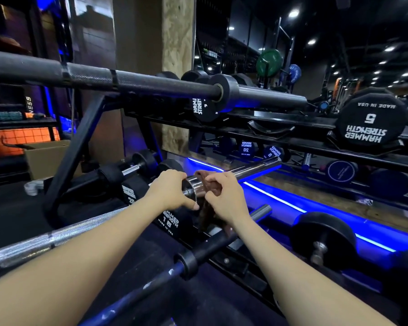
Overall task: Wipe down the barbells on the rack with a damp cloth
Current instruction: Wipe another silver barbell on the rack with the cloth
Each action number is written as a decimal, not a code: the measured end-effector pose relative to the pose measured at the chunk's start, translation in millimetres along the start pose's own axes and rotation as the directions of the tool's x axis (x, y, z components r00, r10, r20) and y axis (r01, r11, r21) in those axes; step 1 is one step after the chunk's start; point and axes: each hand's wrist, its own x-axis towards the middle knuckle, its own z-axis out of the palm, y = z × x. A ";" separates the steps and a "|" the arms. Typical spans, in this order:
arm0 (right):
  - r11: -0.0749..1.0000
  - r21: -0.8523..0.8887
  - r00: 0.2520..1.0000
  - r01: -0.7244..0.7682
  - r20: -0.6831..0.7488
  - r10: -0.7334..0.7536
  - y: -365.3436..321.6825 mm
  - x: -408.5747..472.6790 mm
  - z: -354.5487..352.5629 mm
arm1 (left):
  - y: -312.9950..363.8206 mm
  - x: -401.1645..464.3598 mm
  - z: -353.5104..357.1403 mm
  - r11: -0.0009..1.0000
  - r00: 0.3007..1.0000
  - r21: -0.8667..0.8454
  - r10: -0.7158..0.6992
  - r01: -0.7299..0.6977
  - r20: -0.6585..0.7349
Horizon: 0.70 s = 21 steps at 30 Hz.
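Head view is dominated by a black barbell rack (76, 147), on which a black barbell (137, 82) is carried at the top and a chrome barbell (252, 169) lies lower, in the middle. The chrome sleeve's collar end is gripped by the left hand (169, 190), fingers curled around it. A brown cloth (210, 187), draped over the sleeve, is pinched by the right hand (224, 196).
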 end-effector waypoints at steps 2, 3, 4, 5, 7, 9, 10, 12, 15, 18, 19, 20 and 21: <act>0.999 0.009 0.999 -0.044 -0.003 0.044 6.2 -8.0 -1.1 | 0.9 -0.4 -0.9 1.000 1.000 -0.006 -0.003 0.003 0.007; 0.997 0.009 0.997 -0.070 0.013 0.070 9.1 -12.8 -1.8 | 0.9 -1.2 -1.7 1.000 1.000 -0.010 -0.003 0.004 0.016; 0.995 0.004 0.995 -0.096 0.038 0.096 13.0 -18.1 -1.5 | 0.2 -2.1 -2.7 1.000 1.000 -0.014 0.002 -0.002 0.025; 0.993 -0.001 0.991 -0.117 0.060 0.117 17.0 -23.7 -1.6 | -1.0 -2.9 -3.5 1.000 0.999 -0.028 0.013 -0.012 0.038; 0.989 0.029 0.988 -0.148 0.049 0.147 21.8 -31.3 -5.8 | -3.2 -4.7 -5.5 0.997 0.997 -0.072 0.041 -0.036 0.060; 0.980 0.130 0.987 -0.150 -0.033 0.156 15.1 -30.7 -12.3 | -6.7 -3.7 -9.5 0.992 0.996 -0.107 0.068 -0.061 0.059; 0.972 0.193 0.987 -0.132 -0.062 0.147 8.2 -28.0 -13.4 | -8.7 -2.1 -11.4 0.990 0.996 -0.124 0.071 -0.063 0.058; 0.956 0.273 0.992 -0.104 -0.045 0.120 -5.3 -21.7 -5.7 | -9.7 2.5 -12.7 0.985 0.996 -0.154 0.079 -0.071 0.042; 0.983 0.176 0.995 -0.051 -0.074 0.065 -11.0 -22.7 22.1 | -6.8 5.3 -8.6 0.990 0.997 -0.119 0.076 -0.077 -0.008; 0.963 0.251 0.986 -0.100 -0.107 0.130 -1.3 -29.1 38.7 | -3.6 4.7 -6.1 0.997 0.995 -0.028 0.077 -0.079 -0.061; 0.949 0.290 0.983 -0.121 -0.100 0.156 3.7 -30.3 41.4 | -3.0 5.2 -6.2 0.997 0.995 -0.015 0.073 -0.074 -0.066; 0.937 0.321 0.980 -0.140 -0.087 0.177 7.7 -31.3 42.5 | -2.1 5.4 -7.2 0.998 0.996 -0.004 0.059 -0.059 -0.061; 0.928 0.336 0.979 -0.161 -0.064 0.193 12.5 -31.8 43.5 | -0.4 5.0 -9.3 0.999 0.998 0.010 0.041 -0.040 -0.048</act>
